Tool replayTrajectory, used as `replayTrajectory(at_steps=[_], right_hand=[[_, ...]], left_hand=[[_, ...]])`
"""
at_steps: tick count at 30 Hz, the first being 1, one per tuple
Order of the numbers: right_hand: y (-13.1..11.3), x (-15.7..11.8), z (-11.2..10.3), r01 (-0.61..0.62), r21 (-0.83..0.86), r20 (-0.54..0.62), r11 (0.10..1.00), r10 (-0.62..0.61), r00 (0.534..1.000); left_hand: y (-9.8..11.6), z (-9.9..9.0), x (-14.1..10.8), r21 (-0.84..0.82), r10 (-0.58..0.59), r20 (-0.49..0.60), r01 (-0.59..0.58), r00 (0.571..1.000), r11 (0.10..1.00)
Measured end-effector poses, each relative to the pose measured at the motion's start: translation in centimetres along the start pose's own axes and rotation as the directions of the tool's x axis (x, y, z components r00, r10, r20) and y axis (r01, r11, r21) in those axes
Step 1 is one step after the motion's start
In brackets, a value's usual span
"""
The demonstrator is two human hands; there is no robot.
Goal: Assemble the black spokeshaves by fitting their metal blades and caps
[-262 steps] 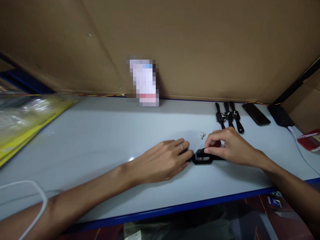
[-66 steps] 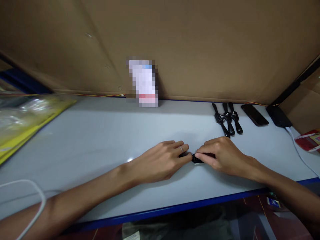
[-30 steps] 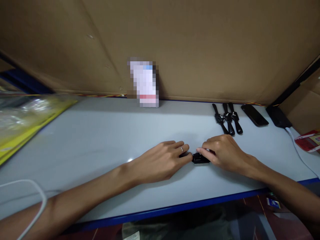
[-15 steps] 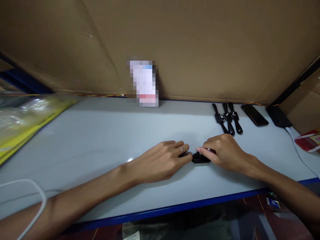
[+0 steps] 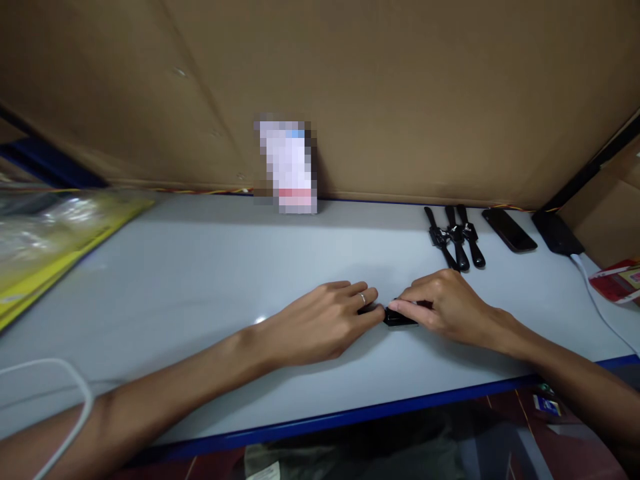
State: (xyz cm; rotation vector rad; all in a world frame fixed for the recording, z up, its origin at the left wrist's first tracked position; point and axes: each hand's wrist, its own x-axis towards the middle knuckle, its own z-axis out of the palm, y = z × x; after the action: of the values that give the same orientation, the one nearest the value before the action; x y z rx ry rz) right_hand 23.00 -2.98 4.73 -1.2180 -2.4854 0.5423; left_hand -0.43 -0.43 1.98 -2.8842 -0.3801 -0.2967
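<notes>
Black tool (image 5: 402, 319) on pale tabletop (image 5: 200, 267), toward the front, between the two hands and nearer the blue front edge (image 5: 350, 417) than the cardboard wall (image 5: 380, 100) at the back; a strip of tabletop separates tool and edge. Left hand (image 5: 327, 323): palm down, fingers bent, tips at the tool's left end; grip hidden, can't tell if pinching. Right hand (image 5: 447, 307): thumb and forefinger drawn close together over the tool's middle; can't tell what is between them. Widest open stretch of tabletop is behind and left of the left hand, reaching to yellow sheet (image 5: 65, 267) with clear plastic (image 5: 40, 233) at far left. Narrower room behind the right hand, where the spare tools (image 5: 456, 237) sit near its knuckles. Right end is tighter: phone (image 5: 510, 231), black device (image 5: 557, 233) with white cable (image 5: 597, 293), red packet (image 5: 617, 280) by the side panel. Counts: two hands, one ring (image 5: 363, 299) (left hand), four black tools in all, one at the hands plus three side by side, lying lengthwise toward the back; one phone, one black device, one red packet, one pixelated item (image 5: 290, 167) leaning at the wall. White loop (image 5: 83, 387) crosses the left forearm, lower left.
</notes>
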Motion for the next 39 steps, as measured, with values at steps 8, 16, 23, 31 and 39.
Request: replayTrajectory(at_steps=[8,16,23,31,39], right_hand=[[0.8,0.0,-1.3,-0.055,-0.101,-0.087,0.993,0.046,0.995],[1.0,-0.3,-2.0,0.015,-0.266,0.225,0.964,0.047,0.973],[0.8,-0.2,-1.6,0.029,-0.290,0.240,0.957,0.044,0.970],[0.5,-0.2,-1.9,0.043,-0.301,0.255,0.953,0.036,0.966],[0.6,-0.3,-1.8,0.056,-0.290,0.247,0.955,0.018,0.969]], left_hand=[[-0.7,-0.1,-0.1,-0.005,-0.027,0.029,0.027,0.999,1.000],[-1.3,0.6,-0.5,-0.051,-0.110,0.044,0.112,0.993,0.992],[-1.1,0.9,-0.6,0.008,-0.069,0.025,0.069,0.997,0.998],[-1.1,1.0,-0.5,0.007,-0.067,0.032,0.067,0.997,0.998],[-1.0,0.8,-0.4,-0.031,-0.132,0.064,0.135,0.989,0.990]])
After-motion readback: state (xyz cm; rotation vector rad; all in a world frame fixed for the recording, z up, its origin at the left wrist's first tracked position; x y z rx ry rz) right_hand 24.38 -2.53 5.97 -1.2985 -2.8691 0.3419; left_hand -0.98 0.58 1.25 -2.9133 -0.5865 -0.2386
